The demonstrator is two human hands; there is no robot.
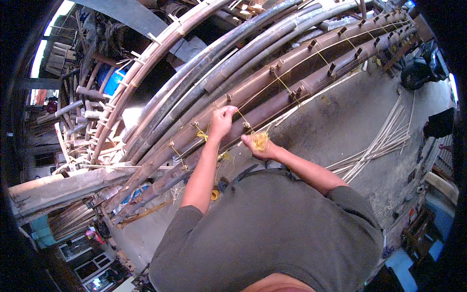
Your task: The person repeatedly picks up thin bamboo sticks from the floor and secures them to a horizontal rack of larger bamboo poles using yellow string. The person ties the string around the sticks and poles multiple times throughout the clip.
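Two long brown bamboo poles run side by side in front of me, the far pole (250, 88) and the near pole (272, 111). Short pegs (293, 93) stick out of both, and yellow twine (280, 80) crosses between them at several spots. Over the far pole, my left hand (221, 122) is closed, its fingers pinching a strand of the twine beside a peg. The strand slants down to a peg (246, 125) on the near pole. Close to that peg, my right hand (262, 149) is wrapped round a loose tangle of yellow twine (260, 141).
Beyond the poles lie several curved grey bamboo poles (214, 63) and a bent frame with crosspieces (129, 80). A concrete beam (63, 187) lies at the left. Pale thin strips (374, 146) are heaped on the floor to the right. A yellow ring-shaped thing (214, 194) is beside my left arm.
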